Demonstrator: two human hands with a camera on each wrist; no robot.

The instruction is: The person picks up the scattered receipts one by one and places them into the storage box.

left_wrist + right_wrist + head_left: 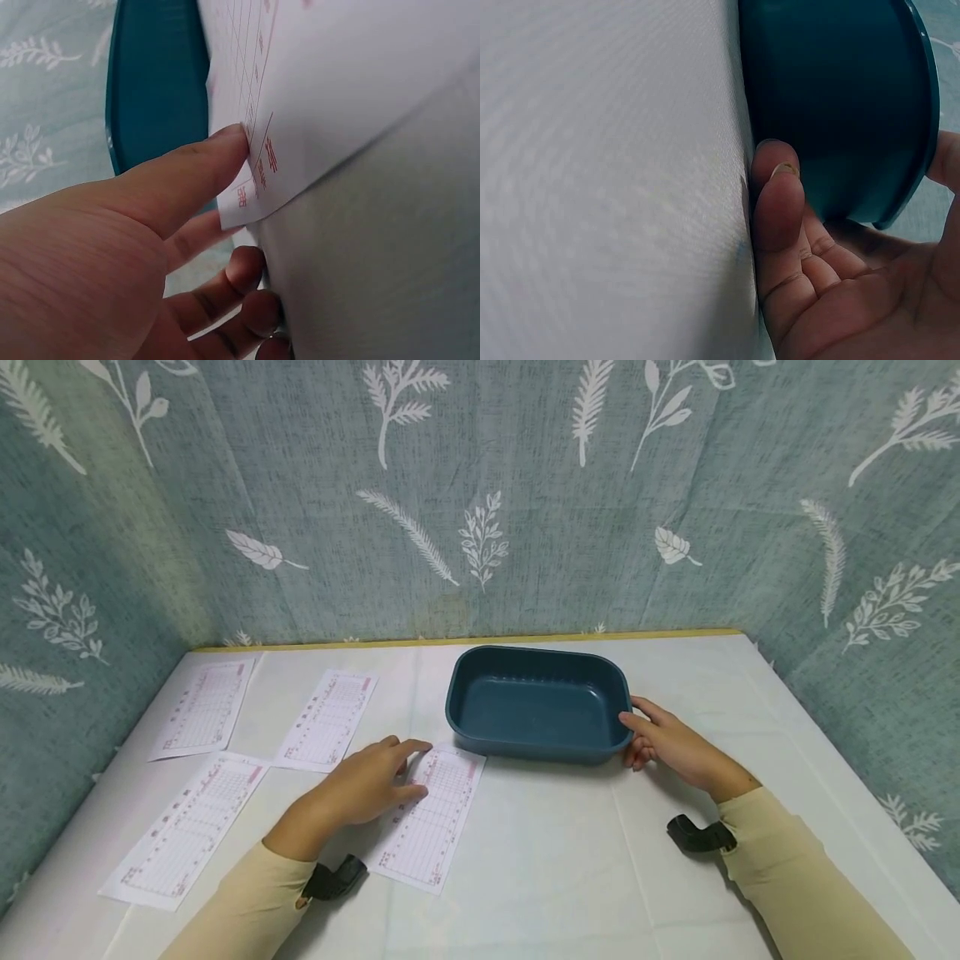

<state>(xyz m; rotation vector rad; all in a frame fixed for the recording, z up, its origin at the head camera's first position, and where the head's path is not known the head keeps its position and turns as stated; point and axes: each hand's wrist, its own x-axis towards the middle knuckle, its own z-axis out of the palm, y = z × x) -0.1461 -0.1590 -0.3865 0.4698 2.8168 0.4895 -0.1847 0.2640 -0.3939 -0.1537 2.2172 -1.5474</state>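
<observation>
A dark teal rectangular plastic basin [540, 747] stands on the white table. Its right end is in my right hand [671, 747], the thumb over the rim and the other fingers low against the outer wall [832, 97]. Left of the basin lies a printed form [438, 827], its far edge close to the basin's front corner. My left hand [367, 785] pinches this form at its left edge. In the left wrist view the thumb [206, 161] presses on the printed side, while the index finger passes behind the paper's corner [240, 206].
Three more printed forms lie on the left of the table: one at the back left [202, 706], one beside it [326, 718], and one nearer the front [183, 831]. Leaf-patterned grey-green cloth [480, 527] walls the back and both sides. Each sleeve carries a black wrist mount.
</observation>
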